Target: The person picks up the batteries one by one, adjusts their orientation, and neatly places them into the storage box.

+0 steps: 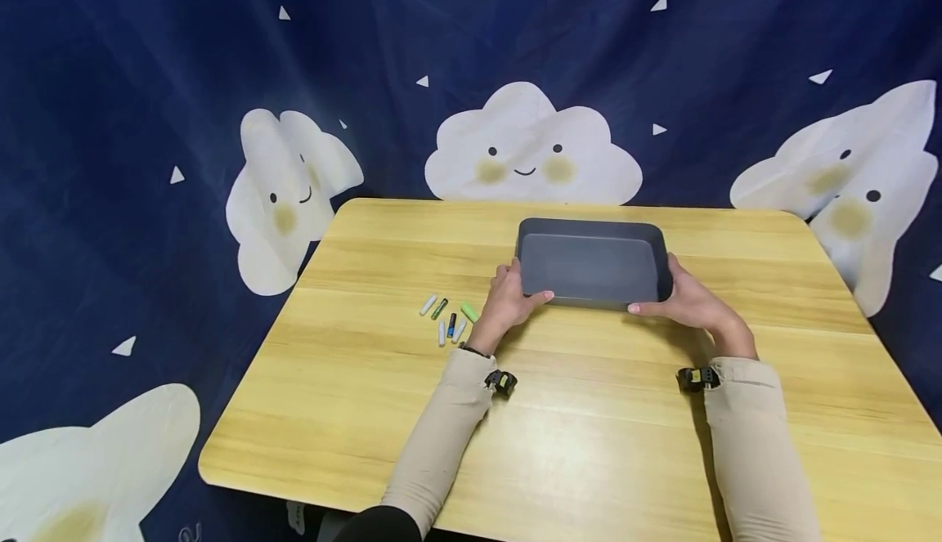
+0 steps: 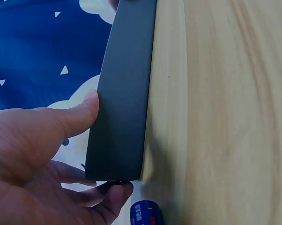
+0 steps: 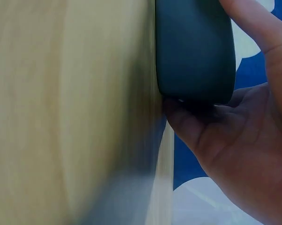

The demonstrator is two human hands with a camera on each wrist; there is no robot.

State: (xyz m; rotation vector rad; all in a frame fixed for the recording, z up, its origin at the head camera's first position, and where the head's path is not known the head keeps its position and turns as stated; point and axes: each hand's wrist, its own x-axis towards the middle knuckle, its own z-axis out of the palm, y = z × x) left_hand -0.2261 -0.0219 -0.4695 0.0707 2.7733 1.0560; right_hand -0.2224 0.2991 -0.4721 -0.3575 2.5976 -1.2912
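A dark grey rectangular tray [image 1: 592, 268] with low walls rests toward the far side of the table, nothing inside it. My left hand [image 1: 508, 298] grips its left end, thumb on the near rim and fingers round the corner. At the opposite end, my right hand [image 1: 688, 297] holds the tray the same way. In the left wrist view the tray's long side wall [image 2: 122, 103] stands beside the thumb, and a blue battery [image 2: 146, 213] shows just below the fingers. The right wrist view shows fingers around the tray's rounded corner [image 3: 195, 51].
Several small batteries lie loosely grouped left of my left hand, among them a light green one [image 1: 469, 313], a white one [image 1: 428, 305] and a dark green one [image 1: 439, 308]. The wooden table [image 1: 589, 427] meets a blue cloud-patterned curtain [image 1: 471, 35] behind.
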